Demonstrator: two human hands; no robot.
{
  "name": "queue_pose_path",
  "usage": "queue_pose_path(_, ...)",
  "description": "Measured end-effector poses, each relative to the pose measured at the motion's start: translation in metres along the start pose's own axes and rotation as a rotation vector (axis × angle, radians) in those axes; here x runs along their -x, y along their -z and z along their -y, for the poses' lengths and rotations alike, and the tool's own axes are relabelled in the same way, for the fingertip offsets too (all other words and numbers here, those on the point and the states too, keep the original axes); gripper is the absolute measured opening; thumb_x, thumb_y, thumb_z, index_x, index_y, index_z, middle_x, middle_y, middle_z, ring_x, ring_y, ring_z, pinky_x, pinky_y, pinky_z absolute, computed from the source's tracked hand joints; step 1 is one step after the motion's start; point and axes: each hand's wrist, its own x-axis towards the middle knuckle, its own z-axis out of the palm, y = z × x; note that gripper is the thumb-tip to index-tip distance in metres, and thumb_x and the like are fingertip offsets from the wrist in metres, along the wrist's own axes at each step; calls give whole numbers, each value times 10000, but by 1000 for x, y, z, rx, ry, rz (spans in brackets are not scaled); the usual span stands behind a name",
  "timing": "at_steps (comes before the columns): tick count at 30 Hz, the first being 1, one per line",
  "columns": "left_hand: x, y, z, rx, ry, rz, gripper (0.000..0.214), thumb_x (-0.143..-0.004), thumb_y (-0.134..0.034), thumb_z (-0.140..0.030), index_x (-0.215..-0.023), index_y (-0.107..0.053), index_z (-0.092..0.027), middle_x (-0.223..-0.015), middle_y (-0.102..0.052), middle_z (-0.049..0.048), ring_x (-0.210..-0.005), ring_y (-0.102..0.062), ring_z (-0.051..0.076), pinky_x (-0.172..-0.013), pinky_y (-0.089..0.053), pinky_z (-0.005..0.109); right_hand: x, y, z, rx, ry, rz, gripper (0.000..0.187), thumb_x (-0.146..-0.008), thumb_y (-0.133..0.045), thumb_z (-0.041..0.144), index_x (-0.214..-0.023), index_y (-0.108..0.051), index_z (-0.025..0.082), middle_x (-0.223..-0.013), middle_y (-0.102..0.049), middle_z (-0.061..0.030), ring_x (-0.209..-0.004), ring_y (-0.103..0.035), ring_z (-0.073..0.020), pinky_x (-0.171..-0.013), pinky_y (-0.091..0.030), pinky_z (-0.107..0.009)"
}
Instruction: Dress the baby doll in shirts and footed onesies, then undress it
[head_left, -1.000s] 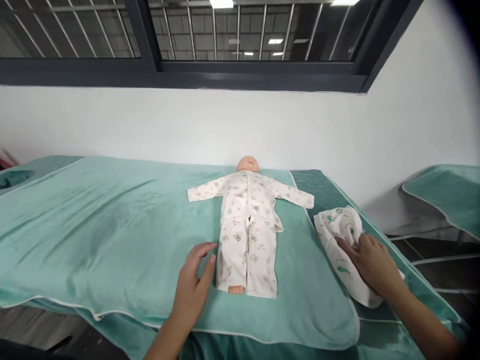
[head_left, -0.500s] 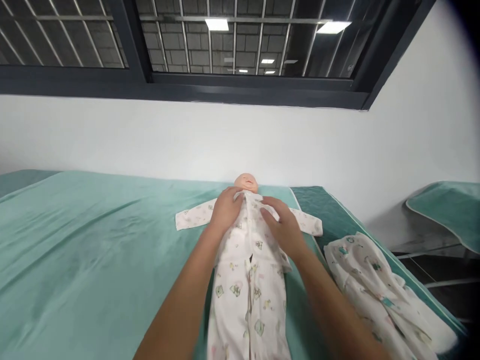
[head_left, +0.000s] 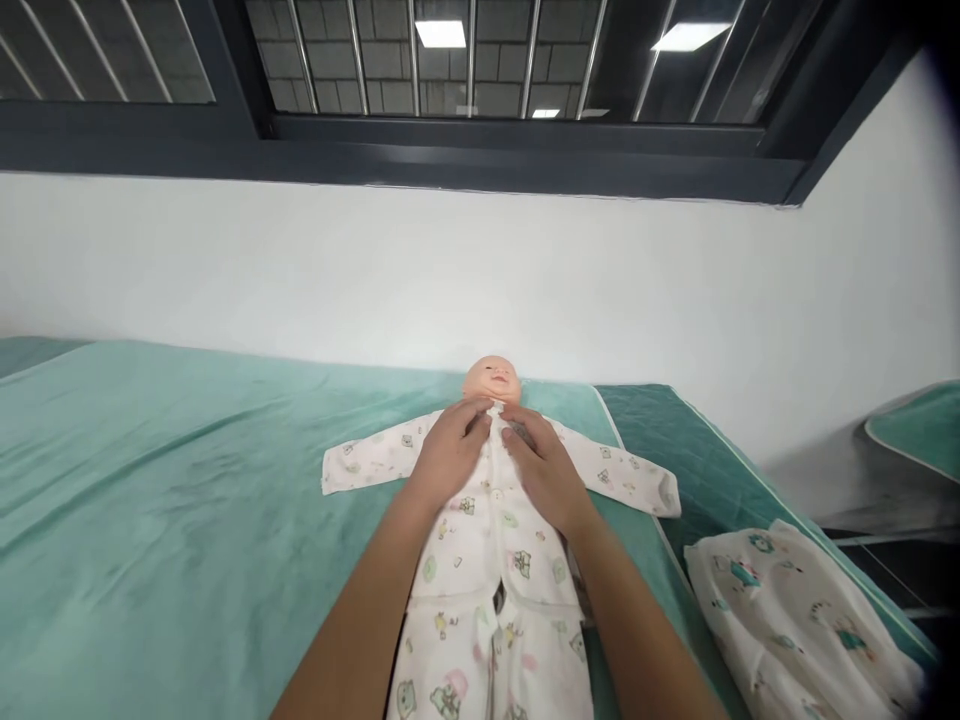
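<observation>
A baby doll (head_left: pixel 492 380) lies on its back, its head toward the wall. It wears a white footless-looking sleepsuit (head_left: pixel 499 545) printed with small animals, sleeves spread out to both sides. My left hand (head_left: pixel 452 448) rests on the left side of the chest, fingertips at the collar, thumb apart from the fingers. Opposite it, my right hand (head_left: pixel 546 465) lies on the other side of the chest, its fingertips also near the collar. Between the hands runs the front opening, with a small dark gap lower down at the waist. What lies under my fingertips is hidden.
A green sheet (head_left: pixel 187 500) covers the bed, with a darker green mat (head_left: pixel 645 420) at the right. Folded white printed cloth (head_left: pixel 802 620) lies there. Behind are a white wall (head_left: pixel 375 270) and a dark-framed barred window (head_left: pixel 450 155). Another green surface (head_left: pixel 922 425) stands at far right.
My right hand has moved inward toward the collar, closer to the left. The view has shifted, so the doll's face and both sleeves show more fully.
</observation>
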Motion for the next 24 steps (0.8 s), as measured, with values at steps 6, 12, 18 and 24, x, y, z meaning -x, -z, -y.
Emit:
queue_pose_path(6,0,-2,-1,-6,14,-39,346,-946,-443,-333,-1219,-639,-254,-1327,-622,17,-1254,-534,200,-1095,-376,344,-1,2,0,103,50,30,279,-962,-438,348,-1175,-608,287,-1328,-577,-19,-1297,-451,-213,-1117,-321,-422)
queue_pose_path(12,-1,-2,-5,-1,28,-44,324,-939,-457,-310,-1176,-664,-231,-1304,-628,33,-1241,-543,193,-1100,-376,333,1,2,-1,98,48,26,296,-959,-437,357,-1201,-592,291,-1348,-565,-21,-1310,-438,-221,-1118,-318,-434)
queue_pose_path(18,-1,-3,-3,28,8,-49,324,-939,-465,-305,-1168,-683,-231,-1328,-609,42,-1267,-530,198,-1129,-357,347,2,2,2,67,-8,3,293,-942,-473,376,-1199,-597,308,-1340,-564,-11,-1290,-442,-225,-1105,-325,-438)
queue_pose_path(24,-1,-2,-2,26,-21,-34,337,-940,-454,-283,-1182,-687,-252,-1318,-617,27,-1257,-538,192,-1120,-371,337,1,2,1,91,29,22,283,-961,-448,370,-1187,-609,316,-1363,-553,-7,-1308,-434,-216,-1112,-324,-435)
